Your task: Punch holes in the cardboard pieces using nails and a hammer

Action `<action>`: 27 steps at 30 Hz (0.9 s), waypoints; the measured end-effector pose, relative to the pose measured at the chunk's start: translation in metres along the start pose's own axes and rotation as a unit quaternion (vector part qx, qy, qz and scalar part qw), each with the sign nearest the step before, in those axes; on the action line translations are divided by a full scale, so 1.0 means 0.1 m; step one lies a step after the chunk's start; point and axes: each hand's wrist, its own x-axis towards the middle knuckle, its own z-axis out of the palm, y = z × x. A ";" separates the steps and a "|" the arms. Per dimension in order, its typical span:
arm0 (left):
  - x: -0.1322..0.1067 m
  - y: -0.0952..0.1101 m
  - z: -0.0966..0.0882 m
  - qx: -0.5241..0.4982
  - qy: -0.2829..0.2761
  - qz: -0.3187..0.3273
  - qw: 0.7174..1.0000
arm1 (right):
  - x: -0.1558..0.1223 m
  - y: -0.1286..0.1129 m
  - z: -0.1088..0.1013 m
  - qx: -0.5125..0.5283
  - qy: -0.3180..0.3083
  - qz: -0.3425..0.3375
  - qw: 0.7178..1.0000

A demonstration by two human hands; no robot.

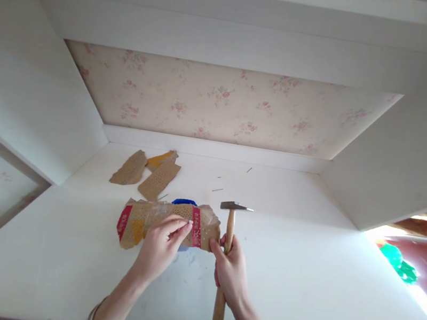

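Observation:
A torn strip of brown cardboard [208, 229] with red printed bands and many small holes lies over a blue object [184, 202], which is mostly hidden. Above the strip, my left hand [162, 244] is closed in a pinch, thumb against forefinger; whatever is between the tips is too small to make out. My right hand [232, 271] wraps round the wooden handle of a hammer [231, 227], head pointing away from me. The thumb of that hand also presses on the cardboard's right end.
Several torn cardboard pieces [159, 179] lie at the back left of the white tabletop [299, 282]. Thin nails [217, 189] are scattered behind the hammer. White panels [411, 142] stand at both sides, and a green plastic item [398, 262] is on the floor at right.

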 end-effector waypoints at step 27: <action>-0.12 -0.19 -0.18 0.016 0.144 -0.067 0.987 | 0.00 0.02 -0.03 0.025 -0.012 0.016 0.999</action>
